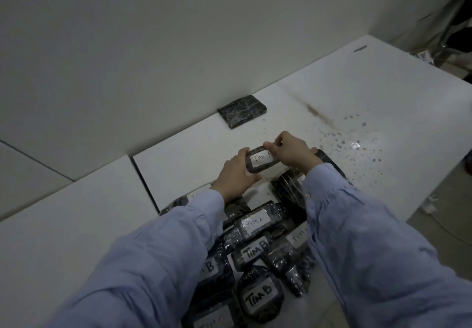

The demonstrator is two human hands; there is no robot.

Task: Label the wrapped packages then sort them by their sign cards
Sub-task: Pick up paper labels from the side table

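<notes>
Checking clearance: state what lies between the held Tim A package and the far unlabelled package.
Head view: bare tabletop only, between Tim A package and unlabelled package.

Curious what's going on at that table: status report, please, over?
Tim A package gripped by left hand and right hand. The labelled pile crowds beneath the wrists. A lone package, no label showing, sits by the wall.

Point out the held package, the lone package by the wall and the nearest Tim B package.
held package (pixel 261 160): head view, its white label.
lone package (pixel 242 111): head view, top face.
nearest Tim B package (pixel 259 295): head view, its label.
</notes>
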